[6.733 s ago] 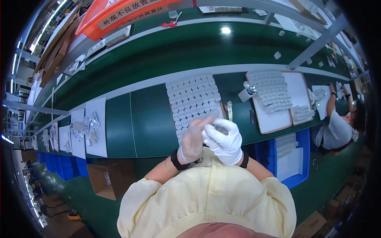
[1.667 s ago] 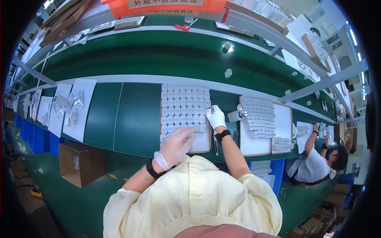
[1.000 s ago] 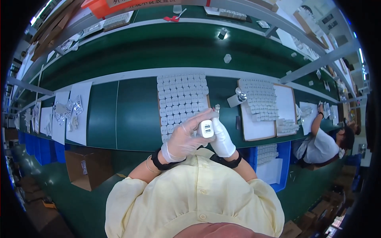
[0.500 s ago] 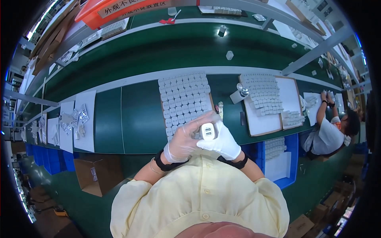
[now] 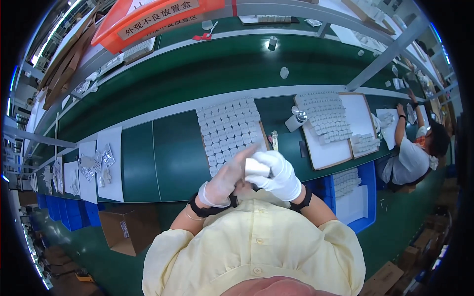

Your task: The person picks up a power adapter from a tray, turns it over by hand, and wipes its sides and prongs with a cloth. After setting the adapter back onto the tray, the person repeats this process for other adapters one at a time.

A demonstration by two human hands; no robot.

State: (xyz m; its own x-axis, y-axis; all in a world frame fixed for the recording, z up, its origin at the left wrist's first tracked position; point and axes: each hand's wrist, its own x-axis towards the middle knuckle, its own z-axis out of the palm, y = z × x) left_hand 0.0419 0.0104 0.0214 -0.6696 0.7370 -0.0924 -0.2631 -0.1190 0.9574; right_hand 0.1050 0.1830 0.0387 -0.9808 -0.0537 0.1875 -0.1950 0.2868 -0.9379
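Observation:
Held in front of my chest is a small white USB charger (image 5: pixel 256 168), gripped by my white-gloved right hand (image 5: pixel 281 175). Its ported face no longer shows, so its side is toward me. My left hand (image 5: pixel 222 178), in a thin translucent glove, is beside the charger with fingers stretched out and blurred by motion. Whether its fingertips touch the charger I cannot tell. Just beyond the hands, rows of similar white pieces (image 5: pixel 228 126) cover a board on the green bench. A small metal-ended connector (image 5: pixel 274 140) lies right of that board.
A metal-topped white bottle (image 5: pixel 296 120) stands beside another tray of white pieces (image 5: pixel 323 116). Below the bench edge at right is a blue bin (image 5: pixel 368 202). A co-worker (image 5: pixel 410 153) sits farther right. An orange box (image 5: pixel 163 22) hangs above left; a cardboard box (image 5: pixel 123 224) stands below.
The charger has turned so its two ports are out of sight. My left hand has loosened from around it and straightened its fingers. The view has shifted slightly.

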